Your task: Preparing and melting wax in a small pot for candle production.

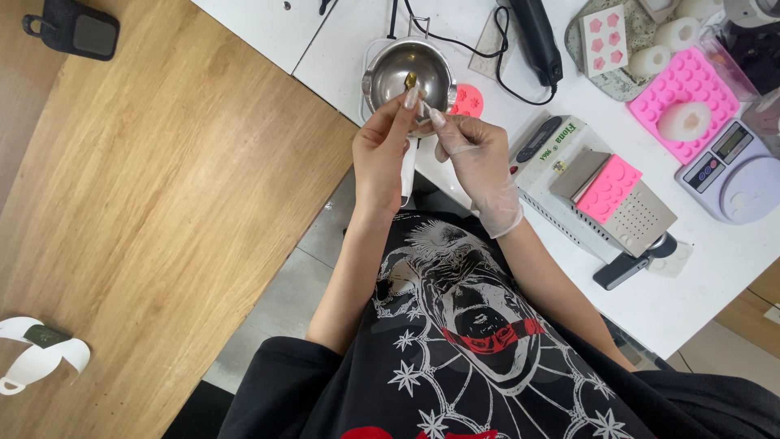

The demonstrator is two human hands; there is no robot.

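My bare left hand grips a thin white-handled tool held upright, its handle hanging below my palm. A small golden-brown bit sits at my fingertips, right above a round steel pot on the white table. My right hand, in a clear glove, pinches the tool's upper end just beside my left fingers. Both hands meet over the pot's near rim. What the tool's tip looks like is hidden by my fingers.
A round pink piece lies next to the pot. On the white table stand a white machine with a pink mould, a scale, another pink mould and a black corded tool. A wooden table is at left.
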